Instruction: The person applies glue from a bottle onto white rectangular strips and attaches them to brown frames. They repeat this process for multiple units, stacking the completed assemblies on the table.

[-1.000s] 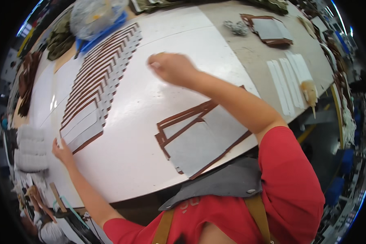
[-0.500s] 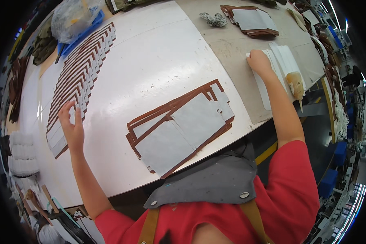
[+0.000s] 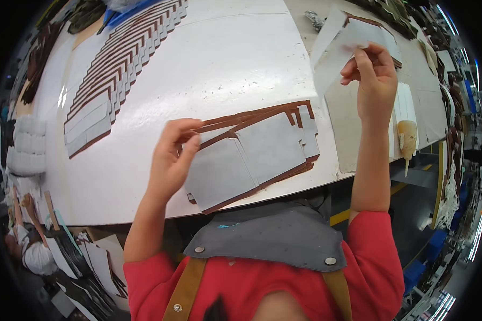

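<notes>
A thin white sheet [image 3: 329,56], blurred, hangs from the pinched fingers of my right hand [image 3: 372,72], raised over the table's right part. My left hand [image 3: 171,155] hovers at the left end of a loose pile of grey-white panels with brown edges [image 3: 268,147]. Its thumb and fingers are apart, and I cannot tell whether they touch the pile. Below and right of my right hand lies a stack of white sheets [image 3: 406,104], with a tan, pointed applicator [image 3: 407,136] on it.
A long overlapping row of similar brown-edged panels [image 3: 115,77] runs up the table's left side. Another pile of panels [image 3: 388,40] lies at the far right, near a crumpled grey lump [image 3: 314,20]. White bundles [image 3: 24,144] stand beyond the left edge.
My left hand has come from the overlapping row to the near pile. My right hand has lifted a white sheet off its stack and brought it leftward. The whole view has shifted.
</notes>
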Action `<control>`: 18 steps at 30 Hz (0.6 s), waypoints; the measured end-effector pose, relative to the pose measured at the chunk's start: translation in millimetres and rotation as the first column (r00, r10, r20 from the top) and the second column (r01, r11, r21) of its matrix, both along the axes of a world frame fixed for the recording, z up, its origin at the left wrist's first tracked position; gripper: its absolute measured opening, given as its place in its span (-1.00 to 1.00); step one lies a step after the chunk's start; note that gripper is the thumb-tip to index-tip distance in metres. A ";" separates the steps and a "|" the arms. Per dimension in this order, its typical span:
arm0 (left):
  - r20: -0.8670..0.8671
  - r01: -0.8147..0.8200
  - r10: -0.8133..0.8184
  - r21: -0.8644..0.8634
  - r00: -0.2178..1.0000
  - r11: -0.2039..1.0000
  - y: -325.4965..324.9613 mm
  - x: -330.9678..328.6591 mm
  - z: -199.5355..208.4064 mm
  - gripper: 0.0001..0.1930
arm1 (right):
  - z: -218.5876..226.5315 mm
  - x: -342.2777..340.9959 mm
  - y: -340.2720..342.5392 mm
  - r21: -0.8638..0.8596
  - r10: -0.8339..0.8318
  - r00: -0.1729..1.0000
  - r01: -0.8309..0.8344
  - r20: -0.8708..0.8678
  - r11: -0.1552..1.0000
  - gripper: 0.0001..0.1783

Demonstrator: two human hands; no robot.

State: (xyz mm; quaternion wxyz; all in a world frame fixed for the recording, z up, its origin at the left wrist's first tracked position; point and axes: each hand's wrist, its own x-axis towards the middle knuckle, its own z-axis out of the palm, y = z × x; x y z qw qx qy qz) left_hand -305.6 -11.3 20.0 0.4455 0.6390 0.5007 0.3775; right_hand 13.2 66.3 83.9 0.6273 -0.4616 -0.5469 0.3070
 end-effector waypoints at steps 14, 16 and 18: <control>0.652 -0.098 0.522 -0.570 0.550 0.816 -35.2 40.2 -16.8 -0.71 | -34.1 -84.8 -45.5 -0.029 0.265 0.763 -0.348 -0.589 0.937 -0.78; 0.638 -0.194 0.515 -0.505 0.572 0.841 -39.2 37.1 -20.0 -0.73 | -38.3 -81.3 -48.9 -0.071 0.257 0.759 -0.369 -0.598 0.927 -0.75; 0.598 -0.310 0.528 -0.434 0.603 0.846 -43.6 33.9 -21.3 -0.78 | -44.3 -75.9 -51.1 -0.092 0.263 0.758 -0.390 -0.597 0.916 -0.70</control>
